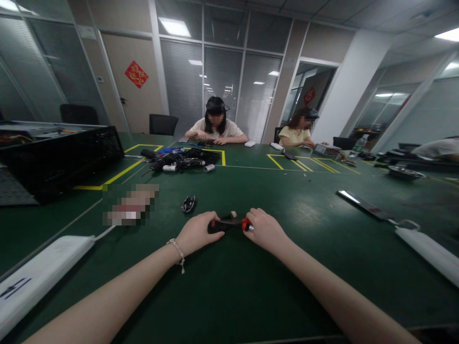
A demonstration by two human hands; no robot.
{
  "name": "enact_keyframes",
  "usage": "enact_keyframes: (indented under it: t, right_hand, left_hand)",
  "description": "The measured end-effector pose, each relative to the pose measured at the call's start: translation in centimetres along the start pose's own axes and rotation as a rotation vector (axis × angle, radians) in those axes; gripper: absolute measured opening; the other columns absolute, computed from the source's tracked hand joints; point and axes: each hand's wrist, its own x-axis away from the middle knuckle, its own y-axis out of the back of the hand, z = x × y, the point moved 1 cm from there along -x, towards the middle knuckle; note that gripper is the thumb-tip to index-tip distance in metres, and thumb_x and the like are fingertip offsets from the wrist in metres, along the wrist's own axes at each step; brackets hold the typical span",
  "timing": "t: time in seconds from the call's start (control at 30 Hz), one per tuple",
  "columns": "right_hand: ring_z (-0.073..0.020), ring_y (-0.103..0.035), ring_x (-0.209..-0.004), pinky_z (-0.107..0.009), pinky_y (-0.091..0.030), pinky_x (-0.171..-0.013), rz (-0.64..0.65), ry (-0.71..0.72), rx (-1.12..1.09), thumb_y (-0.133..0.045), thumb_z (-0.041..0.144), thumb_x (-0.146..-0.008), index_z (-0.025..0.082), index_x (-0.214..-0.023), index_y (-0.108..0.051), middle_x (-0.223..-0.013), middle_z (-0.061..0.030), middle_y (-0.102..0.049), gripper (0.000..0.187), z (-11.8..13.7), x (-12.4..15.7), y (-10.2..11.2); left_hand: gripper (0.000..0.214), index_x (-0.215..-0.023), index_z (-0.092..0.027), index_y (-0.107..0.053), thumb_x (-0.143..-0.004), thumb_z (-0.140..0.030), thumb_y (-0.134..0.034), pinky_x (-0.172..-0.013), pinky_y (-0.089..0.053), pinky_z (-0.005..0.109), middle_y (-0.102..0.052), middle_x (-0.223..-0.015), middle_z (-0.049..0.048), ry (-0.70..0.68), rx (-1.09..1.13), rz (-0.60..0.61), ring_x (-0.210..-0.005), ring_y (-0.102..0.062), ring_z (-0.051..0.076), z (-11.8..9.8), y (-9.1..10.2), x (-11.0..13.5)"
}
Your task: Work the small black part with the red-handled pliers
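Both my hands meet over the middle of the green table (251, 286). My left hand (196, 232) is closed round a small black part (223, 223) and holds it just above the mat. My right hand (263, 229) is closed on a small tool with a red and silver end (246, 225), and that end touches the black part. A bead bracelet hangs on my left wrist. Just beyond my left hand a small black and white piece (188, 204) lies loose on the table.
A white power strip (36, 277) lies near left, another (430, 251) right, with a flat metal strip (362, 204). A black case (60, 157) stands far left, a pile of black tools (179, 160) mid-table. Two people sit at the far edge.
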Motion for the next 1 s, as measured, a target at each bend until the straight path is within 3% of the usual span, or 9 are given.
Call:
enact_keyframes:
  t: [1.0]
  right_hand:
    - [-0.0174, -0.05, -0.079, -0.027, -0.043, -0.07, 0.013, -0.003, -0.003, -0.052, 0.028, -0.071, 0.015, -0.083, -0.058, -0.086, -0.0071, -0.057, 0.019, -0.14, 0.02, 0.04]
  left_hand:
    - [0.027, -0.084, -0.02, -0.052, -0.07, -0.043, -0.055, -0.058, -0.037, 0.024, -0.057, -0.081, 0.0001, 0.031, 0.002, 0.017, -0.071, -0.054, 0.016, -0.19, 0.05, 0.06]
